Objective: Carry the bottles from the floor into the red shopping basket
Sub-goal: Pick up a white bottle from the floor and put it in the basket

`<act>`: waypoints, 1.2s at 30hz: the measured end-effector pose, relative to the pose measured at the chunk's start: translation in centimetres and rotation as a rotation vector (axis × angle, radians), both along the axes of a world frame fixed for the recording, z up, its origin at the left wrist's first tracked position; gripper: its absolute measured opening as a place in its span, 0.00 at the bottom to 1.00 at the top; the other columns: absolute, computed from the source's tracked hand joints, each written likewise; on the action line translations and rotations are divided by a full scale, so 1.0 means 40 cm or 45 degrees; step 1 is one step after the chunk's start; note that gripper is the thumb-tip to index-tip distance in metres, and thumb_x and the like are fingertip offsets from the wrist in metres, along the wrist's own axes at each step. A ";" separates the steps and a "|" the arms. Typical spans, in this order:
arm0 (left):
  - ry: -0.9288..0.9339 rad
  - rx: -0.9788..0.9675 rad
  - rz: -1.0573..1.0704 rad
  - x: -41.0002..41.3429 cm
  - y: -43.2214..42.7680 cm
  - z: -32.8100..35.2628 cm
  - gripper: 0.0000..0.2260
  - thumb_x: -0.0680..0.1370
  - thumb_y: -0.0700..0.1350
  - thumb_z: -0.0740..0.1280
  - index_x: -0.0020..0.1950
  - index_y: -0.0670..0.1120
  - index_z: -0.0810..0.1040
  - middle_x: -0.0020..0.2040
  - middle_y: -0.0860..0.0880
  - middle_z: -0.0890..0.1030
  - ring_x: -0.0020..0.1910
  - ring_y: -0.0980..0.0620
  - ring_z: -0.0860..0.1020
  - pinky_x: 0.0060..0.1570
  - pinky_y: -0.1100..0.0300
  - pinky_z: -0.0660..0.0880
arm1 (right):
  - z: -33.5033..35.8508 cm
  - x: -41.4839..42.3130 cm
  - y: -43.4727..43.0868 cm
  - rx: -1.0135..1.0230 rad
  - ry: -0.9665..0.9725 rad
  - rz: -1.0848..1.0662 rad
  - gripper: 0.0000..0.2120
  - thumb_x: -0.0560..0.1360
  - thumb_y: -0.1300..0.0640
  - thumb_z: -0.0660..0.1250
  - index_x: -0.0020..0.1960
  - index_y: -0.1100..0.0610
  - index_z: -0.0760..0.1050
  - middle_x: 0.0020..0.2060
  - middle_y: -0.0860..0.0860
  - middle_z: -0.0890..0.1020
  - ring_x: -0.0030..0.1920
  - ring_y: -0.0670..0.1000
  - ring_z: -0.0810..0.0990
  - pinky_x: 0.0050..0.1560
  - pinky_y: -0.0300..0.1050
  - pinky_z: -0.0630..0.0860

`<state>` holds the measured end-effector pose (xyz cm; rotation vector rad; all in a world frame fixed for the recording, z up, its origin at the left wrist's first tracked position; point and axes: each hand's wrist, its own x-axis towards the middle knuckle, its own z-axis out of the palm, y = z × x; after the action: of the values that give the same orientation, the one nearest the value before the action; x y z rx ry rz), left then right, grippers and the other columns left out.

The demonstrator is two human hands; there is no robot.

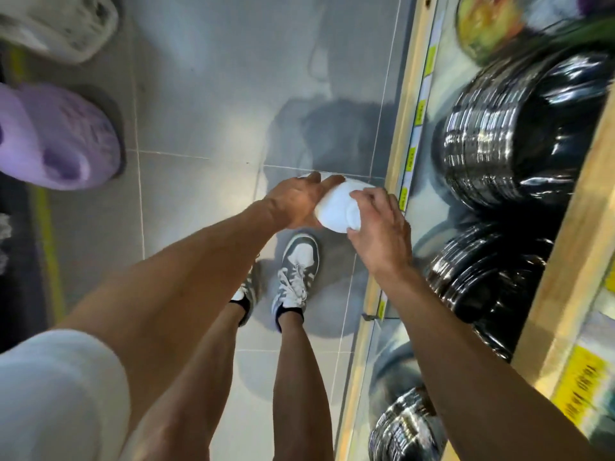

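My left hand (296,201) wraps one side of the white bottle (337,207) and my right hand (379,227) curls over its other end, holding it between them above the grey tiled floor (199,94). It looks plain, smooth, rounded, slightly blurred.

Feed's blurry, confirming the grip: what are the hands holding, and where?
A white rounded bottle: left hand wraps its left side, right hand grips its near right end.
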<state>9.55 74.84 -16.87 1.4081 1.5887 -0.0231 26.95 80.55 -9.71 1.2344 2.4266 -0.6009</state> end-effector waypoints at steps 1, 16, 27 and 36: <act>0.012 -0.011 -0.012 -0.001 -0.006 0.007 0.45 0.73 0.64 0.73 0.82 0.53 0.54 0.71 0.41 0.72 0.67 0.37 0.75 0.66 0.48 0.72 | 0.004 0.015 0.004 -0.018 0.028 0.023 0.32 0.65 0.61 0.81 0.67 0.55 0.75 0.62 0.53 0.76 0.63 0.57 0.74 0.52 0.54 0.78; 0.392 -0.053 0.301 -0.419 -0.340 1.028 0.49 0.64 0.66 0.71 0.81 0.59 0.54 0.70 0.48 0.74 0.67 0.44 0.76 0.62 0.53 0.75 | 0.884 -0.433 -0.105 -0.308 0.275 0.532 0.29 0.72 0.53 0.74 0.71 0.47 0.69 0.67 0.45 0.68 0.68 0.51 0.64 0.62 0.54 0.71; 0.507 0.152 1.059 -0.480 -0.792 1.820 0.44 0.63 0.71 0.68 0.75 0.72 0.52 0.67 0.56 0.75 0.64 0.47 0.78 0.59 0.46 0.75 | 1.635 -0.786 -0.339 -0.332 0.499 1.296 0.29 0.65 0.56 0.76 0.65 0.53 0.76 0.58 0.54 0.75 0.59 0.59 0.75 0.59 0.56 0.74; 0.546 0.302 1.903 -0.185 -1.093 2.026 0.44 0.64 0.60 0.80 0.76 0.66 0.63 0.66 0.61 0.76 0.61 0.54 0.75 0.58 0.51 0.75 | 1.913 -0.887 -0.664 -0.388 0.499 2.225 0.30 0.66 0.49 0.78 0.66 0.45 0.74 0.52 0.47 0.73 0.53 0.52 0.75 0.53 0.51 0.74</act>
<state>2.13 31.14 64.17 0.0564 2.6992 0.7966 -8.54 53.99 66.82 -1.2459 2.4272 -0.5206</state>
